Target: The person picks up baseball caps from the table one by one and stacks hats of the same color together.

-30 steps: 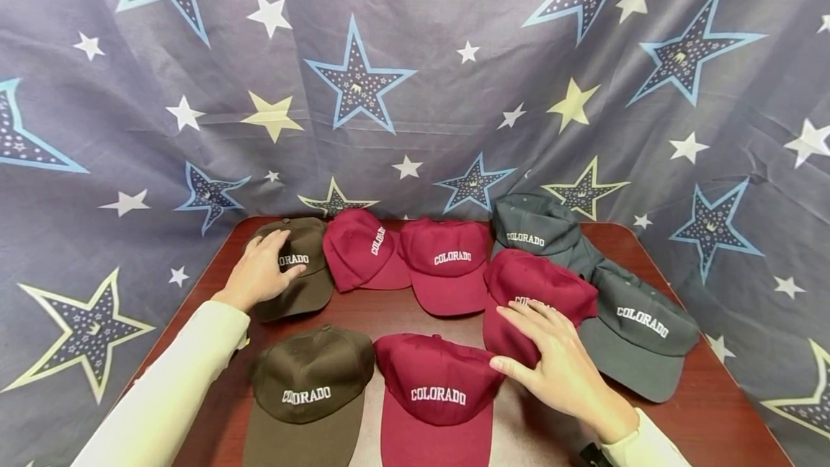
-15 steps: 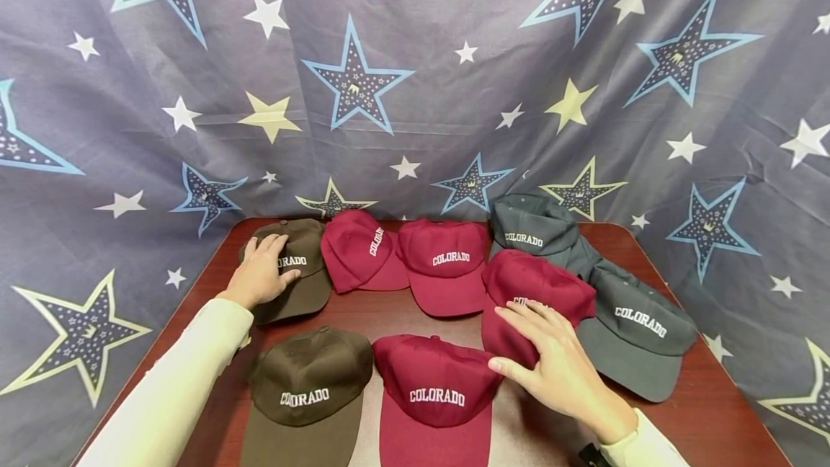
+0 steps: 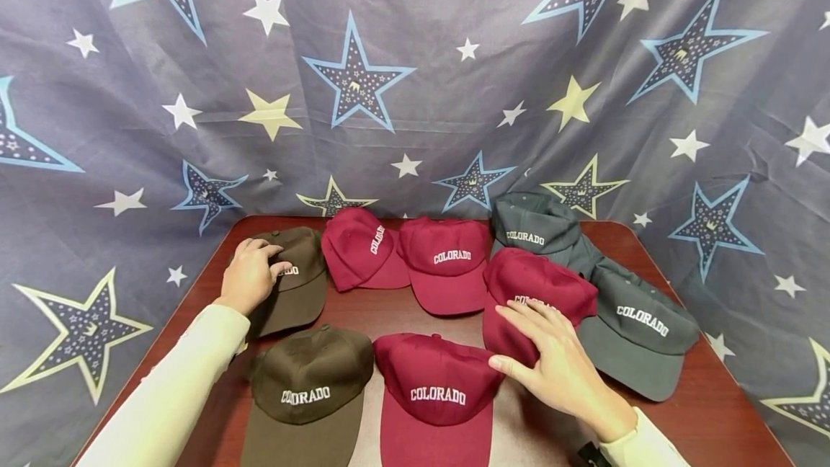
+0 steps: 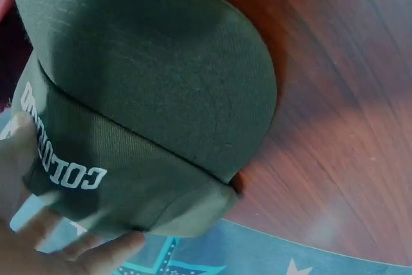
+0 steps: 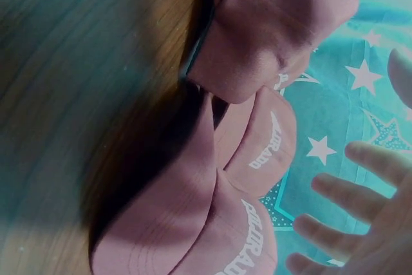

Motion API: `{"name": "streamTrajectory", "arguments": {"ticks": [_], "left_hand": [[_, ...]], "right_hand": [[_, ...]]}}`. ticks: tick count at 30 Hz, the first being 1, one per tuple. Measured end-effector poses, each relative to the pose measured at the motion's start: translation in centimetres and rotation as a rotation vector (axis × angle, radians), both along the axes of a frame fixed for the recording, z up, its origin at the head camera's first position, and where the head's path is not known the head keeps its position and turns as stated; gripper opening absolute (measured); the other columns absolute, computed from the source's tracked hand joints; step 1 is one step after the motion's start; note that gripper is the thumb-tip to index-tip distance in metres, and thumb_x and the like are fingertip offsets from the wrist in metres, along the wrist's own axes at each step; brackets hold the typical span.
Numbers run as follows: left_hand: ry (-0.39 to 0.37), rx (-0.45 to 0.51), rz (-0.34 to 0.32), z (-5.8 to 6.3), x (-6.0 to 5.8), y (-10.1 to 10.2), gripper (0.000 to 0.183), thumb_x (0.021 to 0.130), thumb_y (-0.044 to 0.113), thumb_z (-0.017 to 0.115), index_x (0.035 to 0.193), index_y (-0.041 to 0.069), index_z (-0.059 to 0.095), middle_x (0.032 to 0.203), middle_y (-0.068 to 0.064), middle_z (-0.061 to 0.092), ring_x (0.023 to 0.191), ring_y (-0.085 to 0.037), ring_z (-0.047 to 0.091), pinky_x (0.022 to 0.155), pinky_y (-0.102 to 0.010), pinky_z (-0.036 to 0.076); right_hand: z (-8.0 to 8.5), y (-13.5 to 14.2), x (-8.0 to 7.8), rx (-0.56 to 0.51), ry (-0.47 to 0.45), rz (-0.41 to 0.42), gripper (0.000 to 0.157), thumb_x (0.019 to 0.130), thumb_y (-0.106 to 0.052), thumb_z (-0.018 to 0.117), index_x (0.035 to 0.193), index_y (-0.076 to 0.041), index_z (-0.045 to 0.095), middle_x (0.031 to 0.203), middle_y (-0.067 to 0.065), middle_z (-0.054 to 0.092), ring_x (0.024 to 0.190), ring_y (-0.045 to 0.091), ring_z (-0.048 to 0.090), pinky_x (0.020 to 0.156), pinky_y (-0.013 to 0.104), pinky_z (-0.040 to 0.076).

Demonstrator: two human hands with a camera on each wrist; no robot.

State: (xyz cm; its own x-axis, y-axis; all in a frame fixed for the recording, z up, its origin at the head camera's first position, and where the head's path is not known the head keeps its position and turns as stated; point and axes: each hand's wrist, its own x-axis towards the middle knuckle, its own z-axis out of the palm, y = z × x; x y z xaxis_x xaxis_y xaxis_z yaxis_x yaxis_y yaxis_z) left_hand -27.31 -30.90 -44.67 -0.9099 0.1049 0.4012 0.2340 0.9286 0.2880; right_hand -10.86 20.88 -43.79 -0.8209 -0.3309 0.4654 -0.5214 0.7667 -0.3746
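At the back left, my left hand (image 3: 249, 276) grips the crown of a dark brown cap (image 3: 303, 287) lettered COLORADO. In the left wrist view its thumb lies by the white lettering and its fingers bend over the side of the crown, with the curved brim (image 4: 167, 75) pointing away. My right hand (image 3: 564, 366) is spread, palm down, over a red cap (image 3: 545, 276) on the right, partly hiding its lettering. Its thumb overlaps the edge of the front red cap (image 3: 437, 380) in the head view. In the right wrist view its fingers (image 5: 351, 198) stand apart.
A second brown cap (image 3: 311, 373) lies front left. Two red caps, one turned sideways (image 3: 359, 247) and one facing forward (image 3: 447, 258), sit at the back. Dark grey-green caps (image 3: 642, 323) are at the right. The reddish wooden table (image 3: 382, 319) meets a star-patterned curtain (image 3: 415, 56).
My left hand has drawn the back-left brown cap slightly toward me, away from the table's back edge. My right hand has stayed in place.
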Motion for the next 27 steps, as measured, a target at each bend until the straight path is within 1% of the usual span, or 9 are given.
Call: {"name": "streamTrajectory", "arguments": {"ticks": [5,7,9,14,16,19,22,27], "left_hand": [[-0.034,0.000,-0.007,0.3,0.4,-0.4,0.036,0.093,0.022,0.076,0.121,0.001,0.071,0.126,-0.023,0.067,0.132,-0.049,0.048,0.089,-0.076,0.045],[-0.036,-0.003,-0.007,0.3,0.6,-0.6,0.034,0.093,0.022,0.076,0.121,0.003,0.072,0.125,-0.023,0.067,0.130,-0.049,0.051,0.086,-0.076,0.046],[-0.022,-0.008,-0.012,0.3,0.8,-0.7,0.031,0.093,0.021,0.076,0.119,0.005,0.073,0.122,-0.023,0.068,0.123,-0.048,0.056,0.081,-0.074,0.048],[0.043,-0.023,-0.037,0.5,1.4,-0.9,0.025,0.091,0.019,0.077,0.113,0.007,0.077,0.114,-0.022,0.069,0.105,-0.047,0.065,0.070,-0.071,0.051],[0.069,-0.032,-0.042,0.5,1.7,-1.1,0.023,0.091,0.018,0.077,0.112,0.008,0.078,0.113,-0.021,0.070,0.103,-0.045,0.066,0.069,-0.070,0.051],[0.112,-0.046,-0.052,0.7,2.1,-1.2,0.022,0.089,0.017,0.078,0.109,0.007,0.078,0.111,-0.020,0.072,0.105,-0.043,0.066,0.073,-0.067,0.053],[0.162,-0.058,-0.066,0.9,2.4,-1.4,0.021,0.087,0.015,0.081,0.107,0.007,0.079,0.108,-0.020,0.073,0.104,-0.042,0.067,0.078,-0.064,0.053],[0.244,-0.080,-0.096,1.3,2.8,-2.1,0.021,0.084,0.014,0.083,0.103,0.006,0.080,0.099,-0.017,0.075,0.095,-0.041,0.069,0.080,-0.060,0.051]], "right_hand": [[0.0,0.0,0.0,-0.008,0.013,0.005,0.070,0.082,-0.052,0.083,0.143,-0.025,0.062,0.142,0.010,0.060,0.135,0.037,0.047,0.112,0.065,0.030],[0.0,0.1,0.0,-0.011,0.018,0.007,0.070,0.082,-0.051,0.083,0.143,-0.024,0.062,0.141,0.010,0.060,0.134,0.037,0.048,0.112,0.065,0.030],[0.0,0.1,0.0,-0.011,0.022,0.007,0.070,0.082,-0.050,0.083,0.143,-0.024,0.062,0.141,0.010,0.061,0.134,0.038,0.048,0.112,0.065,0.030],[-0.1,0.1,0.0,-0.002,0.033,0.007,0.070,0.081,-0.051,0.083,0.143,-0.024,0.062,0.142,0.009,0.060,0.134,0.038,0.048,0.111,0.064,0.031],[-0.2,0.2,0.0,0.000,0.038,0.005,0.070,0.081,-0.051,0.084,0.143,-0.024,0.062,0.142,0.009,0.060,0.134,0.038,0.048,0.110,0.064,0.032],[-0.2,0.2,0.0,0.002,0.047,0.005,0.070,0.081,-0.050,0.084,0.142,-0.023,0.062,0.143,0.009,0.060,0.134,0.038,0.048,0.109,0.065,0.032],[-0.2,0.3,0.0,0.001,0.050,0.007,0.071,0.081,-0.049,0.084,0.142,-0.023,0.063,0.143,0.010,0.060,0.134,0.039,0.048,0.109,0.065,0.033],[-0.2,0.2,0.0,0.000,0.048,0.007,0.071,0.080,-0.049,0.085,0.143,-0.023,0.062,0.142,0.012,0.060,0.134,0.039,0.048,0.109,0.065,0.032]]}}
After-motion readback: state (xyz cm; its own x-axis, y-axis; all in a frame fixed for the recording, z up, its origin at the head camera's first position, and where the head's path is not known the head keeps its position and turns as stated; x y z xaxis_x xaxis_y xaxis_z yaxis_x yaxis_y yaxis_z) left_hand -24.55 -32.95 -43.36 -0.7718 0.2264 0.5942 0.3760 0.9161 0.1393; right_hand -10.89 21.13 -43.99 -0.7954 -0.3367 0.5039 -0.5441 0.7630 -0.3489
